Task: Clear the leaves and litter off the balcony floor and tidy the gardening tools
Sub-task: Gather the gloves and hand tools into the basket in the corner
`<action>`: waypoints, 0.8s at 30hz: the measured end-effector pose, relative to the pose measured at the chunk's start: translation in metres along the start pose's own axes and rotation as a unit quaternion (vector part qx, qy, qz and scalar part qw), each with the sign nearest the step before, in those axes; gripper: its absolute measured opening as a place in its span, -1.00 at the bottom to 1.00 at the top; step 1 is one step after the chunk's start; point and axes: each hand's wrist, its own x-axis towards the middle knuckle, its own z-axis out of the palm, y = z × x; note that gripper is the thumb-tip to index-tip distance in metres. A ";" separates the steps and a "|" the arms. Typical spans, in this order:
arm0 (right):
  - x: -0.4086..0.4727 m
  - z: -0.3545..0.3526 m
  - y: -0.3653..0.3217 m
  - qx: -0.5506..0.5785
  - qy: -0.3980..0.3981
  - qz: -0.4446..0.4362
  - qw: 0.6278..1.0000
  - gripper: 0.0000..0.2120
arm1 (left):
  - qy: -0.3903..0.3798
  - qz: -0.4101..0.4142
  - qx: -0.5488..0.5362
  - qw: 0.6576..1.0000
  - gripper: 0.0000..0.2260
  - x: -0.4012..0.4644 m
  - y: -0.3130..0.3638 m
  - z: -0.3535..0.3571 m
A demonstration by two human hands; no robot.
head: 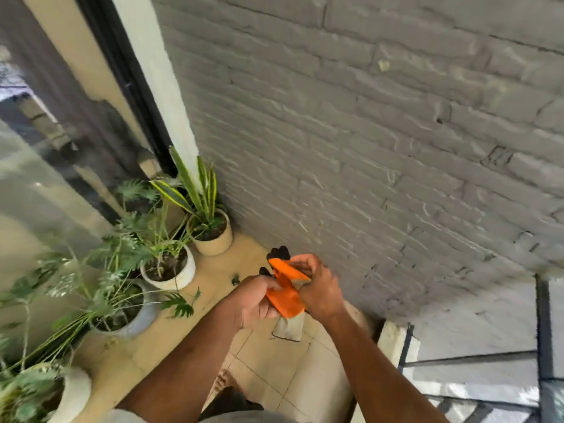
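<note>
Both hands grip an orange glove [285, 296] with black fingertips above the tiled floor [274, 370]. The left hand [254, 300] clutches its cuff; the right hand [319, 288] pinches the upper part.

Left hand [254, 300] and right hand [320, 288] grip together.

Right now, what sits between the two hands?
In the head view, an orange glove with black fingertips spans the gap: the left hand grips its lower part, the right hand pinches its upper part.
</note>
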 end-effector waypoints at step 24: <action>0.161 0.171 -0.180 0.191 -0.293 0.163 0.922 -0.71 | 0.096 0.218 -0.345 0.908 -0.61 -0.070 0.127 -0.235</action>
